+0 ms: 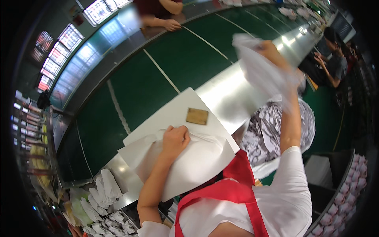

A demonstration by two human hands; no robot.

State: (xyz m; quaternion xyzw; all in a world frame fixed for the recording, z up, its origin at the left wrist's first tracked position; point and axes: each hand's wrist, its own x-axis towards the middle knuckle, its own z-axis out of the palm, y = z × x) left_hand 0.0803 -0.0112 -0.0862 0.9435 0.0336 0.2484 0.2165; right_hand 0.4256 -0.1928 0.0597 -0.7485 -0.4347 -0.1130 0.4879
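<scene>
Our right hand point(272, 53) grips a lifted white sheet point(252, 63) — under our clenched left hand point(175, 140), more paper point(201, 162) remains.

white top point(213, 208) | loose white short sleeves point(293, 173) | bright red apron point(217, 192) | two red straps point(256, 217)

Off the upper right of the flat white rectangular board point(169, 112), the bare right-hand grip point(271, 53) is blurred, fingers indistinct, as is the thin white sheet point(256, 67) it holds. On the board, the bare left-hand grip point(175, 140) hides most of its fingertips. Right of the board, the right forearm point(290, 122) covers part of a crumpled grey-and-white pile point(260, 132). Beyond the board, a dark-red-clad co-worker point(148, 11) is cut off.
</scene>
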